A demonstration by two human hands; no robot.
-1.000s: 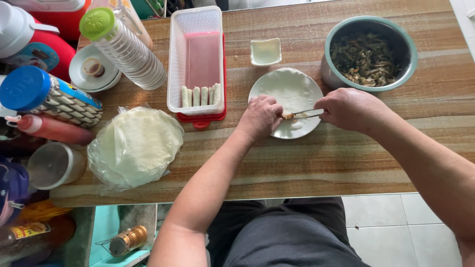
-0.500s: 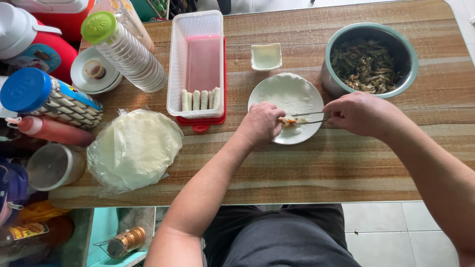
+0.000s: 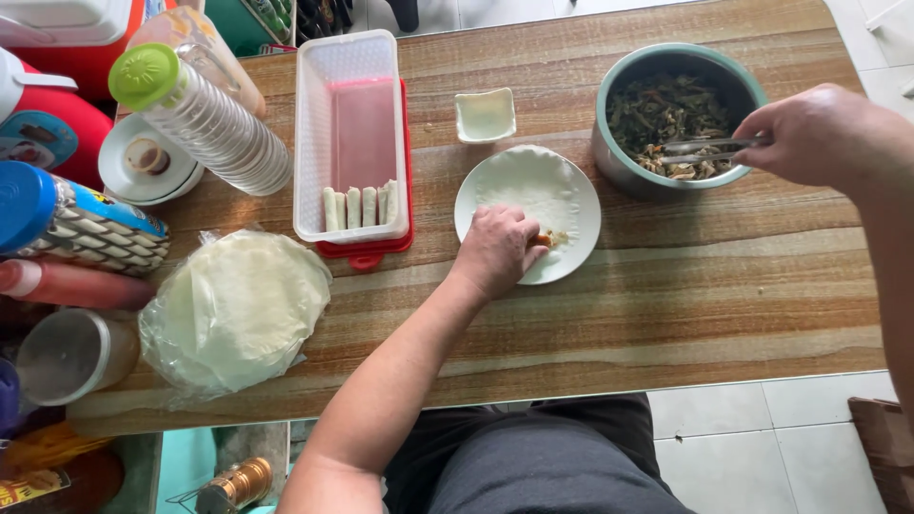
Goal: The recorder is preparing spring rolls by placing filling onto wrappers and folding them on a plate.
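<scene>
1. Centre of frame: the left hand (image 3: 497, 249) rests on a white plate (image 3: 571, 205) lined w/ a thin round wrapper (image 3: 524, 186), fingers curled and pressed down on the wrapper's near edge, just beside a small dab of filling (image 3: 552, 238).
2. Upper right: the right hand (image 3: 826, 136) reaches over a grey-green pot (image 3: 624, 157) of dark chopped filling (image 3: 671, 109), fingers pinched on the handle of a metal utensil (image 3: 705, 149), prob. a spoon or tongs, too thin to tell, w/ its tip down in the mix.
3. Upper centre: a clear plastic tub (image 3: 350, 57) on a red lid holds a short row of finished white rolls (image 3: 360, 206) at its near end; a small square dish (image 3: 486, 114) sits between tub and pot.
4. Lower left: a stack of spare wrappers in a plastic bag (image 3: 233, 309) lies on the wooden surface (image 3: 666, 305); bottles and jars crowd the left edge.
5. Risks, as judged from here: filling could drop onto the surface while carried from pot to plate, the two being apart; an overloaded scoop may split the thin wrapper; if the left hand lifts, the wrapper could slide or fold on itself; a sleeve-less forearm sweeping back might nudge the pot, near the far edge.
</scene>
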